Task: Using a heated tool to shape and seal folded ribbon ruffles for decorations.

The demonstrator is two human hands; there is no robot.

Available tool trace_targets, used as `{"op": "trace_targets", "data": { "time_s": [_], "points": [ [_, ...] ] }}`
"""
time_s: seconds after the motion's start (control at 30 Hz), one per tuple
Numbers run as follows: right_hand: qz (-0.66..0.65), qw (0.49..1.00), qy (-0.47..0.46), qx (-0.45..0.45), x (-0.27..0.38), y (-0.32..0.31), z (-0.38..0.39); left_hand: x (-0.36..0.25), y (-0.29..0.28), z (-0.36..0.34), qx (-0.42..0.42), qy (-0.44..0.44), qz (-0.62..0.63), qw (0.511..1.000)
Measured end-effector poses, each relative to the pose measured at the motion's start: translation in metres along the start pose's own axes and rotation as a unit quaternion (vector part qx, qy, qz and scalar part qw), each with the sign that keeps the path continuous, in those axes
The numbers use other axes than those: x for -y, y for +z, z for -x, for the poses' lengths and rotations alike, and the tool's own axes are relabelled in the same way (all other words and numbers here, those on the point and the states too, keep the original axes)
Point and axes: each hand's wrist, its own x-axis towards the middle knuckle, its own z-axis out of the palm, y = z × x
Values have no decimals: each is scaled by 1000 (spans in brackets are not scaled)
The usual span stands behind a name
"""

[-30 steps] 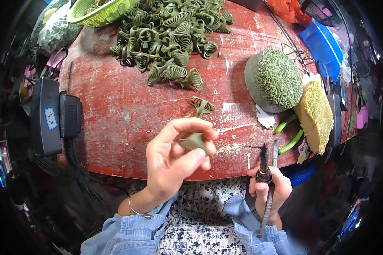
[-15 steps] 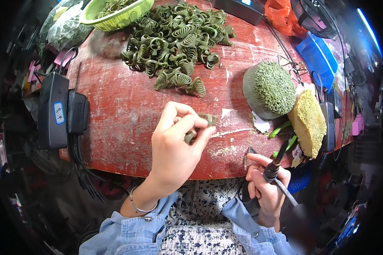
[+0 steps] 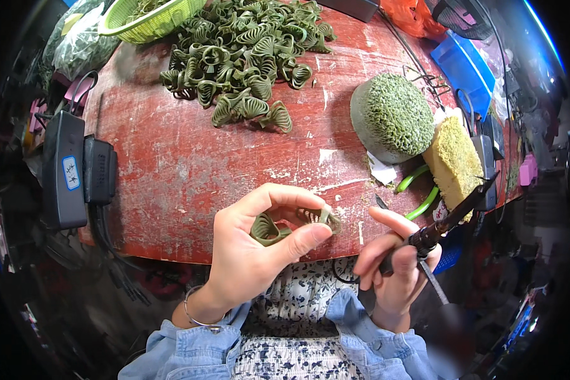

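Observation:
Near the table's front edge my left hand (image 3: 247,253) is closed on green ribbed curled pieces (image 3: 267,229), one pinched between thumb and forefinger. My right hand (image 3: 396,259), to its right, grips a dark-handled tool (image 3: 427,239) with a blackened tip pointing up to the right and a grey braided cord running down; its forefinger reaches out toward my left hand. Green-handled pliers (image 3: 429,202) lie behind my right hand, partly under a yellow fuzzy block (image 3: 453,161). A round block topped with green crumbs (image 3: 392,114) stands behind them.
A heap of similar green pieces (image 3: 240,57) covers the back of the worn red table (image 3: 171,164), beside a yellow-green basket (image 3: 139,28). A blue bin (image 3: 462,73) and an orange bag (image 3: 408,16) are at right. Black devices (image 3: 66,171) with cables line the left edge.
My left hand took up the piece that lay alone on the table and has come back nearer the front edge. My right hand has swung the tool's tip over to the right.

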Motion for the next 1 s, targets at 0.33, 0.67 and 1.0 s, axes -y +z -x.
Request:
{"op": "trace_targets", "data": {
  "time_s": [0.33,0.67,1.0],
  "points": [
    [-10,982,190,-17,4,-8,-7,10,-4,-4,15,-53,18,998],
    [-11,994,43,-99,-5,3,-2,19,-4,-3,52,83,-104,990],
    [69,997,15,-37,-1,19,3,20,-2,0,35,135,-164,977]
  ]
}}
